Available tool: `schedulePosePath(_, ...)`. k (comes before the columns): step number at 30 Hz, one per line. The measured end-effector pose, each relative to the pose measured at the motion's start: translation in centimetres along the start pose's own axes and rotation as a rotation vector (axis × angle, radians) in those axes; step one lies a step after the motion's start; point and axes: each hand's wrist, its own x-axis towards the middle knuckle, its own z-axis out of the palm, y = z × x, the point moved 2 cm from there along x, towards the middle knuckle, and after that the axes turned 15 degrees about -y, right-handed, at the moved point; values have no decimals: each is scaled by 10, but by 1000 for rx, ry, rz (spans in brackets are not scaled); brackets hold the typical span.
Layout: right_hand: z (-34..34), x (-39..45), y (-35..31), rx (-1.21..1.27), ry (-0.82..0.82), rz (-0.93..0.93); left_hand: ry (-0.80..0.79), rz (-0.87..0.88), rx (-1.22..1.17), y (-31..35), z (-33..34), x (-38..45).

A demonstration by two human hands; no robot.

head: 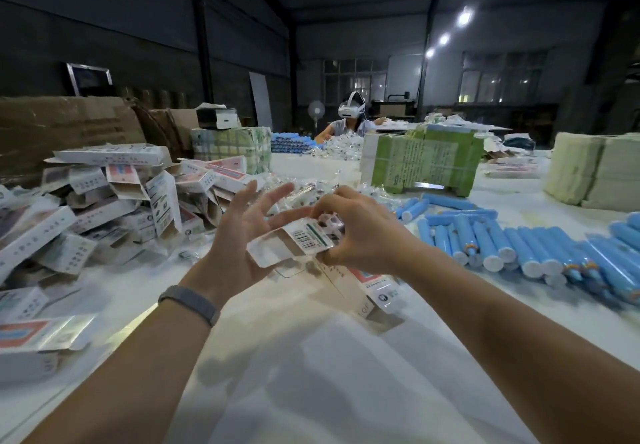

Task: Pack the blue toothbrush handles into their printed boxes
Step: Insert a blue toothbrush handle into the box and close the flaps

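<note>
Printed box (294, 241) held mid-air over white table (311, 374), long axis running L-R, open flap toward left hand (239, 232), fingers spread. Right hand (360, 232) pinches box's other end. Barcode label visible, text unreadable. Blue handles (519, 246) lie at right.

Packing table with boxes left, handles right, hands in the middle.
On the table (311, 357), a heap of printed boxes (114, 208) lies at the left and rows of toothbrush handles (519, 242) at the right. Between them, near the middle, the left hand (239, 235) and right hand (360, 232) meet at one box (294, 242). Behind them stands a bundle of flat cartons (422, 163); a person (349, 121) sits at the far end.
</note>
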Motion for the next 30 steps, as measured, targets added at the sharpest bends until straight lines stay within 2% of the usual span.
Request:
schedulePosePath(5,-4,-2,-1,5,20,38,-85,72,-130,-7,3,1)
schedulePosePath(7,-6,-2,-1,9,82,93,-166,94,-137,-8,6,0)
schedulePosePath(9,-8,-1,1,28,165,183,-253,68,-47,-10,12,2)
schedulePosePath(11,-5,0,1,11,181,240,-252,17,136,-19,15,7)
schedulePosePath(13,1,0,-1,-29,171,251,-198,7,246,-29,21,12)
schedulePosePath(16,4,0,-4,-3,157,197,-64,122,226,-31,26,14)
schedulePosePath(20,-6,0,0,401,53,43,174,215,180,-21,13,14)
schedulePosePath(21,-7,1,6,431,76,53,224,239,204,-18,9,13)
schedulePosePath(23,-5,2,29,306,128,188,327,313,318,-10,5,10)
schedulePosePath(25,6,-2,57,45,2,438,407,385,452,-5,3,7)
schedulePosePath(27,21,-10,81,-126,-253,626,447,431,571,-3,5,3)
schedulePosePath(28,26,-14,89,-162,-331,676,442,451,643,-3,6,3)
schedulePosePath(30,25,-17,97,-179,-369,717,379,458,778,-4,10,3)
